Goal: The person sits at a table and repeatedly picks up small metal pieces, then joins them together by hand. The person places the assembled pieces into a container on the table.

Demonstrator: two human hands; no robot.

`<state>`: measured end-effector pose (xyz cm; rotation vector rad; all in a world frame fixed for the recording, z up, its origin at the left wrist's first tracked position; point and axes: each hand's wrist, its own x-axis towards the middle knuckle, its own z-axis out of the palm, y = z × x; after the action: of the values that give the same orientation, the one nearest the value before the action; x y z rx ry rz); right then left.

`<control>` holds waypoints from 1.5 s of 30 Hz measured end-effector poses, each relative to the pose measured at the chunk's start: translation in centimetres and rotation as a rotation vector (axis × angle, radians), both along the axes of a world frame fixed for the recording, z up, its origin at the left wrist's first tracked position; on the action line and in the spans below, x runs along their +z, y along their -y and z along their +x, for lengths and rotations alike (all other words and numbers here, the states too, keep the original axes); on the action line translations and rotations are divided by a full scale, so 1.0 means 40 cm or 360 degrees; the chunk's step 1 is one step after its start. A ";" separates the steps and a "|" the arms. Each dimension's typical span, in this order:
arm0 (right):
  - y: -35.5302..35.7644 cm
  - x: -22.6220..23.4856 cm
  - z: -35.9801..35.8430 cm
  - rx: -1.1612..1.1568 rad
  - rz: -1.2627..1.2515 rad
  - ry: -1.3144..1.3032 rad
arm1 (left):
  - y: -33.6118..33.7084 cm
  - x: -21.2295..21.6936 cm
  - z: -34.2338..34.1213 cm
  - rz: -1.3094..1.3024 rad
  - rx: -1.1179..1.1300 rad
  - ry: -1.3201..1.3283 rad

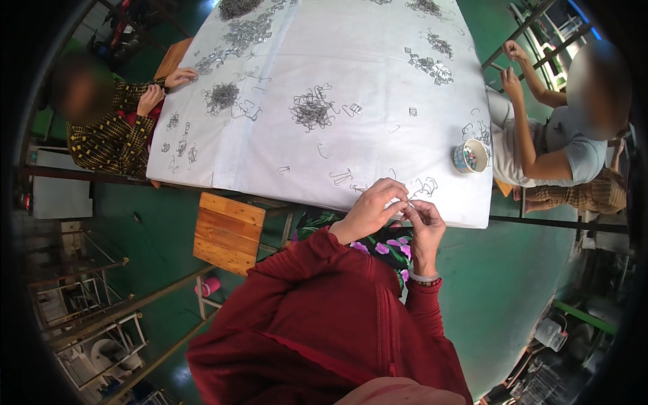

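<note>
My left hand (pixel 372 208) and my right hand (pixel 422 221) meet at the near edge of a table covered in a white cloth (pixel 351 61). Both pinch a small bent wire piece (pixel 405 200) between their fingertips. My sleeves are dark red, and a bracelet sits on my right wrist. A few loose wire pieces (pixel 341 177) lie on the cloth just beyond my hands. A larger tangled heap of wire pieces (pixel 312 108) sits mid-table.
A small patterned cup (pixel 470 156) stands near the table's right edge. A person in a yellow-patterned top (pixel 111 131) sits at the left, another person in a grey shirt (pixel 560 145) at the right. A wooden stool (pixel 228 231) stands left of my knees on the green floor.
</note>
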<state>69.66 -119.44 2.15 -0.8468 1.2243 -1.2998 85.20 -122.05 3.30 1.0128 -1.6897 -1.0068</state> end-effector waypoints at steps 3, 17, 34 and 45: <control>-0.005 -0.005 0.004 -0.0032 -0.0023 -0.0054 | 0.007 -0.007 -0.010 -0.0129 -0.0002 -0.0004; 0.521 -0.154 -0.073 0.0206 0.0061 -0.0711 | -0.040 -0.015 0.083 0.0133 0.0071 -0.0046; 0.479 -0.140 0.033 0.0269 -0.0241 -0.0749 | -0.115 -0.018 0.145 -0.0157 0.0160 0.0018; 0.044 0.044 -0.023 -0.0004 -0.0227 -0.0285 | 0.006 -0.016 0.007 -0.0151 -0.0081 0.0096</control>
<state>68.74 -121.20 3.89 -1.0833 1.2825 -1.3480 85.46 -122.27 2.64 0.9510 -1.8036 -0.9275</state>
